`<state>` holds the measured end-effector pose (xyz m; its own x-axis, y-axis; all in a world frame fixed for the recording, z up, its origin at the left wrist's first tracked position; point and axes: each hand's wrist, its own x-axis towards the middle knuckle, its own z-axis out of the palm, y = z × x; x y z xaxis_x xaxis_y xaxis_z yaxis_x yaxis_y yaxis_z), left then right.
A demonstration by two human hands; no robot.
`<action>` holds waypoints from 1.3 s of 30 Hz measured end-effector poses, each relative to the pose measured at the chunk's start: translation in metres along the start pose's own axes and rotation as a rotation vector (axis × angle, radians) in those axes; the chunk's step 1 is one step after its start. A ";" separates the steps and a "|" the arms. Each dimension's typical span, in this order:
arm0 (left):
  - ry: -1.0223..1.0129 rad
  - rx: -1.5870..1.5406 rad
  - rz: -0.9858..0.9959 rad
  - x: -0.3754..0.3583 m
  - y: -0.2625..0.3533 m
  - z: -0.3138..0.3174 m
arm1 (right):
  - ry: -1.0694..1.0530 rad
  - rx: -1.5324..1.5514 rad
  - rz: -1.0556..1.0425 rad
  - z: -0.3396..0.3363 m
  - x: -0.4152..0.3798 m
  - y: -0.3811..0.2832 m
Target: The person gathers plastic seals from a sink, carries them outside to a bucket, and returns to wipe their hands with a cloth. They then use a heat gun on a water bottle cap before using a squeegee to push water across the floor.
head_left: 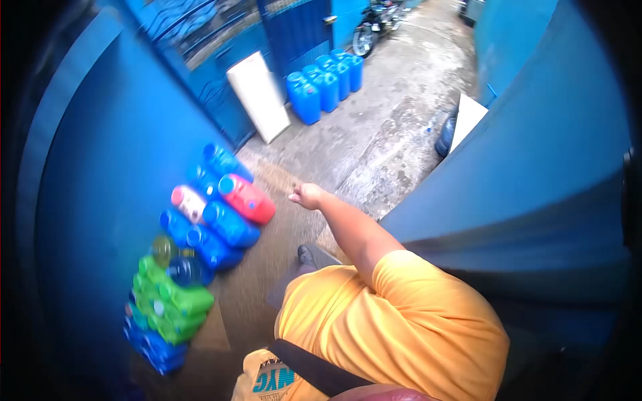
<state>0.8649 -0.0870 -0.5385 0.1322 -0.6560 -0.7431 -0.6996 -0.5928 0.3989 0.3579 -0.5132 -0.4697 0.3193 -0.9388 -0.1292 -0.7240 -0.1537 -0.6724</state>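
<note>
My right hand (pixel 306 196) is stretched out ahead of me at the end of my bare forearm, above the concrete floor. Its fingers look loosely curled, and nothing shows in them. The hand is apart from everything around it. Nearest to it, on its left, is a red plastic jug (pixel 247 199) among several blue jugs (pixel 231 224) and a pale pink one (pixel 189 204). My left hand is out of view.
Green jugs (pixel 172 301) and flat blue containers (pixel 157 351) line the left blue wall. Ahead are a leaning white board (pixel 259 97), a row of blue jerrycans (pixel 326 90) and a motorcycle (pixel 374 27). A blue wall (pixel 508 180) borders my right.
</note>
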 end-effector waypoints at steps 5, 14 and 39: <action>-0.078 0.109 0.017 0.191 0.084 -0.045 | 0.027 -0.164 0.240 -0.024 0.077 0.134; -0.066 0.671 0.498 0.522 0.496 -0.155 | 0.216 0.160 1.245 -0.011 -0.029 0.327; -0.755 0.727 0.669 0.734 1.372 0.193 | 1.037 0.736 1.314 -0.276 0.167 0.683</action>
<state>-0.1336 -1.2919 -0.6402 -0.6684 -0.1539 -0.7277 -0.7322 0.3083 0.6073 -0.2522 -0.8601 -0.7492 -0.8404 -0.1593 -0.5181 0.3126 0.6385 -0.7033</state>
